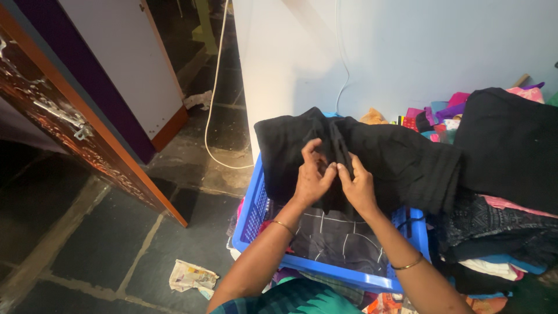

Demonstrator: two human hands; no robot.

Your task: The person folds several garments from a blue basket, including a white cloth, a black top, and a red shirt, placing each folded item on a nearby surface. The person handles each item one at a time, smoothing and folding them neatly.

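Both your hands pinch a black pleated cloth garment at the centre of the frame.

Your left hand and right hand sit side by side, fingers gripping a fold of it. It drapes over the far rim of a blue plastic laundry basket. A heap of mixed coloured clothes lies at right, and a crumpled paper scrap at lower left.

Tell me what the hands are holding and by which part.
Both hands, left and right, pinch a black garment at a fold near its middle, over the blue basket.
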